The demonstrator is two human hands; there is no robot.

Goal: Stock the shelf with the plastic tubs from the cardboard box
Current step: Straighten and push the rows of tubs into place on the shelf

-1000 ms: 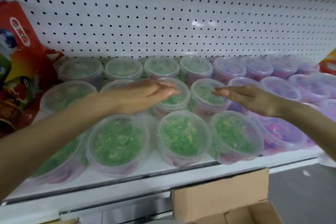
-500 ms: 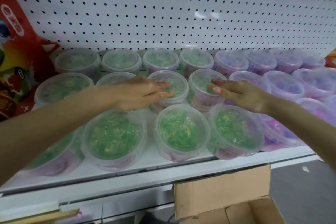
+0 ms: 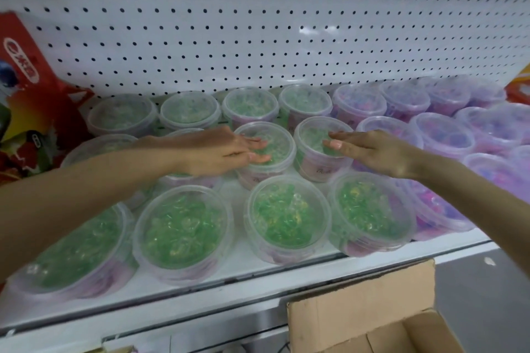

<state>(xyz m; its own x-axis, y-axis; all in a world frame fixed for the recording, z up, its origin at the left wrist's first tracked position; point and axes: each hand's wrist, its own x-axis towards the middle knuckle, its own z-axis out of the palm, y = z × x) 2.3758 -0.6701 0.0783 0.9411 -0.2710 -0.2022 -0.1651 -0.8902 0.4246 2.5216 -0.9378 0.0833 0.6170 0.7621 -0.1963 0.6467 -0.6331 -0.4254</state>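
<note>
Several clear plastic tubs with green contents stand in rows on the white shelf. My left hand lies flat, fingers straight, on the lid of a middle-row green tub. My right hand is also flat, its fingertips resting on the lid of the neighbouring green tub. Three more green tubs, among them one in the middle, line the front row. The open cardboard box sits below the shelf at bottom right; its inside is mostly out of view.
Several tubs with purple contents fill the shelf's right side. A white pegboard backs the shelf. A red printed package leans at the left. Grey floor lies right of the box.
Both hands have lowered slightly onto the middle-row lids, and the right hand has slid a little left over its tub. The camera has tilted slightly.
</note>
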